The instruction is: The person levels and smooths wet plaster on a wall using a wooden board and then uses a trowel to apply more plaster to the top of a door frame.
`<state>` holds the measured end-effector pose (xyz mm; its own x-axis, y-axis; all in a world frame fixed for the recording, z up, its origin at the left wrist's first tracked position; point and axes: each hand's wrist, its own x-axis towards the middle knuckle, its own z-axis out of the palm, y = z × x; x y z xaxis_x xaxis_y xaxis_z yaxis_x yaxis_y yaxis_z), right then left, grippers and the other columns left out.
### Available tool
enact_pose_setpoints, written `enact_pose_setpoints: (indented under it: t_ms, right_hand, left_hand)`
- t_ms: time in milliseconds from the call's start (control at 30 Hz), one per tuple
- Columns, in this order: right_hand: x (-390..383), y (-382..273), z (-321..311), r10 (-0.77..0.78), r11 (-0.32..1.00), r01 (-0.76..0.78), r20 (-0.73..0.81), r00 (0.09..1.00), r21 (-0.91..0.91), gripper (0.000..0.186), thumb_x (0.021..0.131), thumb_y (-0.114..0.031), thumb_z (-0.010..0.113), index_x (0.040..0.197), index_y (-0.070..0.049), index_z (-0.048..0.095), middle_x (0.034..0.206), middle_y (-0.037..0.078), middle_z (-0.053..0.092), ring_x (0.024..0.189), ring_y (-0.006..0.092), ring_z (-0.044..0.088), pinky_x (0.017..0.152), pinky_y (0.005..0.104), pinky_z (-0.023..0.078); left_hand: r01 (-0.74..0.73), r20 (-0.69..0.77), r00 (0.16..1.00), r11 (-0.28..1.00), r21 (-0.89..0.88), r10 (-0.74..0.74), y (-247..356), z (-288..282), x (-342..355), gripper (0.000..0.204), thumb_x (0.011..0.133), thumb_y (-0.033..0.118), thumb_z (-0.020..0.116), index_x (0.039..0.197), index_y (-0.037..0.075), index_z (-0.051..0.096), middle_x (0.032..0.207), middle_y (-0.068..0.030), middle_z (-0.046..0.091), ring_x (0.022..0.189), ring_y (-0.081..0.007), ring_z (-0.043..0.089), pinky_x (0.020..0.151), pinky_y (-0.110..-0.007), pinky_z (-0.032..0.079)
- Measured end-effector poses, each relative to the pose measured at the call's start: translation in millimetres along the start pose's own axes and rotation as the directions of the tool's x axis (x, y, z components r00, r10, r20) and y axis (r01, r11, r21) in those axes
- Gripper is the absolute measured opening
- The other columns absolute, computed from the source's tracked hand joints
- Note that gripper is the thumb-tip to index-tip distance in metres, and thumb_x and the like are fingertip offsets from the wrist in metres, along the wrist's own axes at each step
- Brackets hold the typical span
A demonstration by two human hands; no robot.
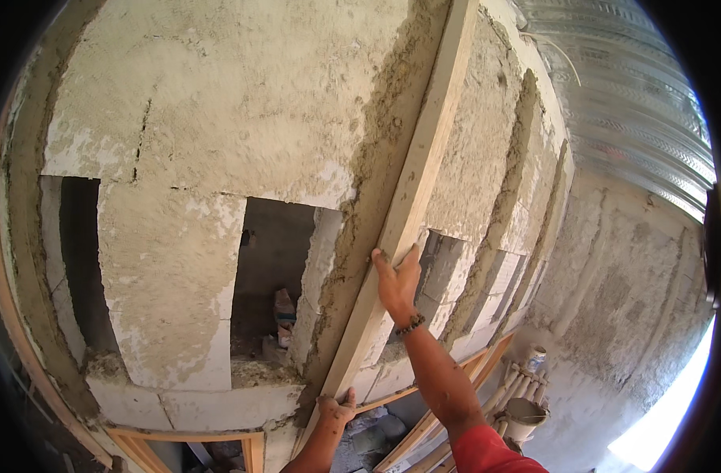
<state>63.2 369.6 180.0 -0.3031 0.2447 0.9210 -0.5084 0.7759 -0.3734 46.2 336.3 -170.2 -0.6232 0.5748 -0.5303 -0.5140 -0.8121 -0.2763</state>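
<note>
A long, straight wooden board [425, 154] runs at a slant up the light block wall [242, 94], lying along a band of rough grey-brown mortar [384, 130]. My right hand [398, 285], with a beaded bracelet at its wrist, grips the board around its middle, thumb on the left edge and fingers at the right edge. Lower down, my left hand [337, 408] clasps the same board near its bottom end. Part of that hand's fingers is hidden from view. Wet mortar shows all along the board's left side.
Window openings [272, 276] pierce the wall, one with a bag [284, 307] inside. More mortar bands [506, 189] stand to the right. Wooden frames [254, 451] sit below. At the lower right are a bucket [524, 419], a can [536, 359] and poles [514, 386], under corrugated metal roofing [621, 94].
</note>
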Motion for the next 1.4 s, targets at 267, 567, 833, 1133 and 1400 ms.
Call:
enact_pose_setpoints:
  t_ms: [267,567,833,1133,1400]
  right_hand:
    - [3.6,-16.0,1.2,0.001,1.0,-0.001,-0.004,1.0,0.03,0.048,0.086,-0.024,0.075,0.11,0.009,0.049,0.097,0.028,0.07,0.091,0.0396,0.07,0.08,0.0432,0.053]
    - [-79.7,1.3,14.0,0.073,0.995,-0.08,0.12,0.99,0.053,0.055,0.086,-0.024,0.076,0.118,0.011,0.048,0.098,0.025,0.07,0.091,0.0313,0.071,0.081,0.0402,0.054]
    - [-0.5,0.8,-3.7,0.036,0.999,-0.036,0.032,0.999,0.0,0.056,0.085,-0.031,0.075,0.111,0.011,0.048,0.094,0.031,0.068,0.089,0.0452,0.068,0.078,0.0475,0.053]
    - [-87.6,-0.6,20.8,0.09,0.994,-0.097,0.136,0.987,0.047,0.061,0.085,-0.032,0.075,0.116,0.012,0.045,0.093,0.033,0.067,0.089,0.0478,0.068,0.078,0.0479,0.053]
    - [-34.2,-2.6,3.3,0.068,0.998,-0.068,0.081,0.994,-0.004,0.06,0.085,-0.033,0.076,0.114,0.011,0.048,0.095,0.03,0.068,0.09,0.0462,0.068,0.078,0.0475,0.053]
  left_hand:
    - [-0.017,0.142,0.99,1.0,-0.002,0.017,-3.7,0.9,-22.7,0.06,0.102,0.063,0.039,0.138,0.017,0.053,0.139,-0.0069,0.054,0.12,-0.0309,0.057,0.086,-0.045,0.061]
    - [-0.084,-0.042,0.996,0.996,-0.036,0.083,34.4,-68.9,21.5,0.065,0.099,0.069,0.036,0.133,0.018,0.059,0.121,-0.0043,0.068,0.103,-0.0291,0.066,0.071,-0.037,0.062]
    - [-0.198,0.113,0.976,0.977,0.082,0.188,-12.1,0.0,-8.9,0.046,0.102,0.045,0.051,0.134,0.013,0.055,0.132,-0.009,0.059,0.113,-0.0298,0.06,0.079,-0.04,0.062]
    - [-0.125,-0.037,0.992,0.987,-0.102,0.121,43.1,-78.2,29.8,0.035,0.103,0.033,0.051,0.133,0.017,0.059,0.131,-0.0031,0.062,0.109,-0.0272,0.062,0.073,-0.039,0.06]
    - [-0.086,-0.077,0.994,0.995,-0.053,0.082,9.2,-20.4,-2.5,0.049,0.104,0.05,0.043,0.137,0.016,0.056,0.137,-0.0068,0.058,0.115,-0.0293,0.059,0.075,-0.038,0.062]
